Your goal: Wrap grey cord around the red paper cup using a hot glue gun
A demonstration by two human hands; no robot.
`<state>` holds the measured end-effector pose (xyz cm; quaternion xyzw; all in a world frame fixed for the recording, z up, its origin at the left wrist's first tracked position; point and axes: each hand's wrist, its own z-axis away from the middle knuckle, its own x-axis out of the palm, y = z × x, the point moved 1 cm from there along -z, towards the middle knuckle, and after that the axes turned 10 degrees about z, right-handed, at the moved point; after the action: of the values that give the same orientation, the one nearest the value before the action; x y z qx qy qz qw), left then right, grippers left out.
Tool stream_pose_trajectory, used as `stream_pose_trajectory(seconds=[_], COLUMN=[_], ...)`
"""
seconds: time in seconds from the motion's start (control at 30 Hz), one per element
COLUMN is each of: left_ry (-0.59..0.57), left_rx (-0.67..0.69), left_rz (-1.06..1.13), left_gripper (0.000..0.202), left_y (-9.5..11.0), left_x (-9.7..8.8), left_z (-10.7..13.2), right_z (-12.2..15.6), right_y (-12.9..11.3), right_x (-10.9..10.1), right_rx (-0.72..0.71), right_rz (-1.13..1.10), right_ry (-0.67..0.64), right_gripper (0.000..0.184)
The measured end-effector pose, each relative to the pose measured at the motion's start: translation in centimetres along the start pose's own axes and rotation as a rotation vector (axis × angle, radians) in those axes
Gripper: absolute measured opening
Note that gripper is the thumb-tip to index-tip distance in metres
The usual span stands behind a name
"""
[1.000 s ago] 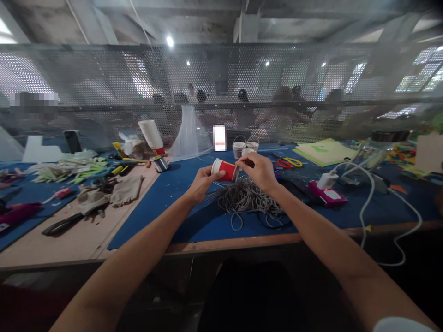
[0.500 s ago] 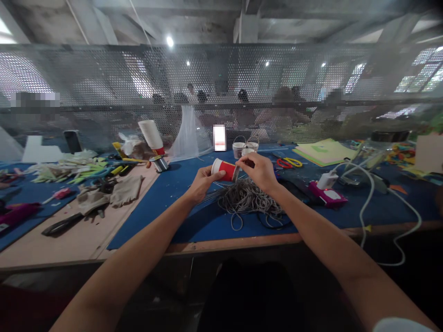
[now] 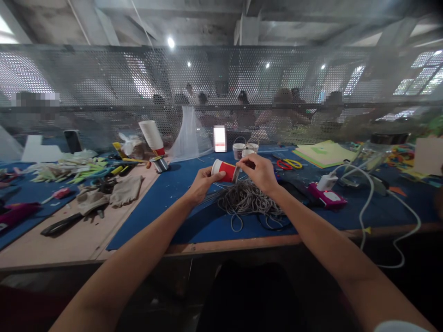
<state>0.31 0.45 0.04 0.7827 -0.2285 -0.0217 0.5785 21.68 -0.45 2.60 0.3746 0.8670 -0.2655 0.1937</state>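
A red and white paper cup lies on its side in the air, gripped around its body by my left hand. My right hand is at the cup's right end with thumb and forefinger pinched together. Grey cord seems to sit at that end of the cup, but the fingertips hide what they pinch. Below both hands, a loose heap of grey cord rests on the blue mat. Behind my right hand stand small cups with looped handles.
Scissors and coloured paper lie to the right, near a magenta power block with a white cable. On the left are stacked paper cups, a metal can, gloves and tools. A perforated screen stands behind.
Almost nothing differs. The cup and both hands keep the same place and hold; the view has shifted very slightly.
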Motion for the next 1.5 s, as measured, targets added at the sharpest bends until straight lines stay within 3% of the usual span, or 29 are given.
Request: stream_pose_trajectory(seconds=[0.33, 1.5], left_ry=[0.002, -0.007], left_rx=[-0.003, -0.010], left_rz=[0.020, 0.064], left_gripper=[0.029, 0.030], left_y=[0.14, 0.44], left_x=[0.10, 0.49], left_z=[0.06, 0.26], right_z=[-0.05, -0.04], right_y=[0.07, 0.16], right_x=[0.28, 0.04], right_rx=[0.001, 0.005], right_rz=[0.008, -0.019], right_ry=[0.020, -0.009], right_gripper=[0.012, 0.015])
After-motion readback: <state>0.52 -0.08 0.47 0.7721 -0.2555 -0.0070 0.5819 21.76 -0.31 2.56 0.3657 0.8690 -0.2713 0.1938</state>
